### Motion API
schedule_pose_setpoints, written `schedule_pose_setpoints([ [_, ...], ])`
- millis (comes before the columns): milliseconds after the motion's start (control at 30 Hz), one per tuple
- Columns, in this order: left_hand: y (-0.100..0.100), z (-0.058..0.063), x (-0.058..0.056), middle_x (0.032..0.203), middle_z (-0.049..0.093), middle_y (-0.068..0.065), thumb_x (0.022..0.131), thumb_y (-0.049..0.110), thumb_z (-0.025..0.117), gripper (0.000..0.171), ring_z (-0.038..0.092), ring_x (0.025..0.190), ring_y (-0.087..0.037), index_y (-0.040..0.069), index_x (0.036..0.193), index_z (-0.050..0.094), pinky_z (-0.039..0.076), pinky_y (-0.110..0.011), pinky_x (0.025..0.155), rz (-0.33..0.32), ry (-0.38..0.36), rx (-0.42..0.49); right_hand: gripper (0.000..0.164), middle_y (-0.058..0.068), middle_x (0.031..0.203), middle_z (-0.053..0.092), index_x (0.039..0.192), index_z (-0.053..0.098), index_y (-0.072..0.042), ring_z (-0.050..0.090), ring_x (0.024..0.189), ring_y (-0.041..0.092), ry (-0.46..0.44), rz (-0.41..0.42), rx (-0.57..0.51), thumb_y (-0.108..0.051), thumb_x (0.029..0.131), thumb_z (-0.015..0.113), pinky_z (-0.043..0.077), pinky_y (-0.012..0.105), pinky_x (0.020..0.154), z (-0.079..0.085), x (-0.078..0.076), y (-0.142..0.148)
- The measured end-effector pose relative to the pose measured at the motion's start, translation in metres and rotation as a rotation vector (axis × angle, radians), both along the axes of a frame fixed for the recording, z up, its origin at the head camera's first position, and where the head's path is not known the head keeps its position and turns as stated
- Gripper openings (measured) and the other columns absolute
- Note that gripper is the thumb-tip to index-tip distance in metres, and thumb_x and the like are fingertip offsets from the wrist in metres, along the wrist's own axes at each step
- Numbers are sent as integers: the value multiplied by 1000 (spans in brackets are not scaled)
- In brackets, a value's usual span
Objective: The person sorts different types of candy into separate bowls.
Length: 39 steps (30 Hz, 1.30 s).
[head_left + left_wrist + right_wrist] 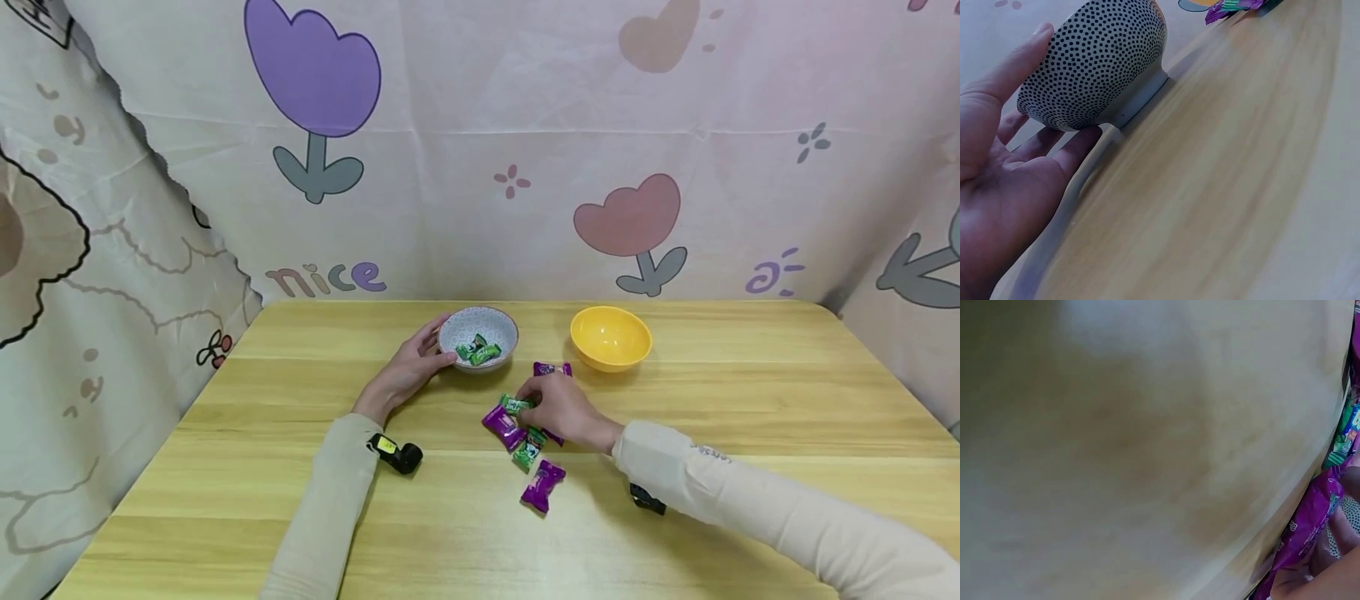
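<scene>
In the head view my left hand holds the side of a patterned bowl, its thumb at the rim. The left wrist view shows the dotted outside of this bowl between thumb and fingers, its foot on the table. Several green-wrapped candies lie inside. My right hand reaches down into a loose group of candies and pinches a green candy at its end. Close around it are a purple candy, another green candy and a purple one beyond the knuckles.
A yellow bowl stands to the right of the patterned one. One purple candy lies nearer the front, apart from the others. Behind the wooden table hangs a printed cloth. A small black device is on the left wrist.
</scene>
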State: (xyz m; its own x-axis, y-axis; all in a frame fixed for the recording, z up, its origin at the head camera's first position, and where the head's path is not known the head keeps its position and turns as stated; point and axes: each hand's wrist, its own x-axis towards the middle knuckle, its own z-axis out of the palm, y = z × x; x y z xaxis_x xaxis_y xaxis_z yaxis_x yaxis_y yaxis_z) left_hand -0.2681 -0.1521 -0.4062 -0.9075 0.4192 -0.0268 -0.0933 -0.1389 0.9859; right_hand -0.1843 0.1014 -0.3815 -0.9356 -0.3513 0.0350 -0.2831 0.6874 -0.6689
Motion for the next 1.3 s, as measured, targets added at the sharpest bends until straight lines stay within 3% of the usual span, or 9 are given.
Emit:
schedule_pose_setpoints([
  [300,0,2,-1,158,12,-16,91,-8,57,78,14,144,-30,12,155,19,25,-39,113,6,-9,-3,20,2,88,67,95,71,-3,60,79,14,-58,-16,-23,-5,76,78,53,32,77,0,-2,-1],
  [633,0,0,0,158,11,-16,91,-8,57,79,14,144,-31,11,155,17,25,-40,113,-14,-1,6,17,1,86,64,94,70,-4,58,78,16,-136,-40,-134,-2,79,75,52,29,71,-1,-4,6],
  [967,0,1,2,158,12,-16,91,-8,57,79,14,144,-31,11,156,16,24,-40,113,-13,5,2,14,-1,84,65,92,71,-4,57,80,16,-93,-76,-178,0,79,73,50,31,75,1,-5,8],
  [1300,0,1,1,158,12,-16,91,-8,57,78,14,144,-31,11,155,18,24,-40,113,-10,7,-4,13,1,86,66,93,72,-4,57,82,17,-122,-113,-232,0,80,71,48,31,76,7,-8,12],
])
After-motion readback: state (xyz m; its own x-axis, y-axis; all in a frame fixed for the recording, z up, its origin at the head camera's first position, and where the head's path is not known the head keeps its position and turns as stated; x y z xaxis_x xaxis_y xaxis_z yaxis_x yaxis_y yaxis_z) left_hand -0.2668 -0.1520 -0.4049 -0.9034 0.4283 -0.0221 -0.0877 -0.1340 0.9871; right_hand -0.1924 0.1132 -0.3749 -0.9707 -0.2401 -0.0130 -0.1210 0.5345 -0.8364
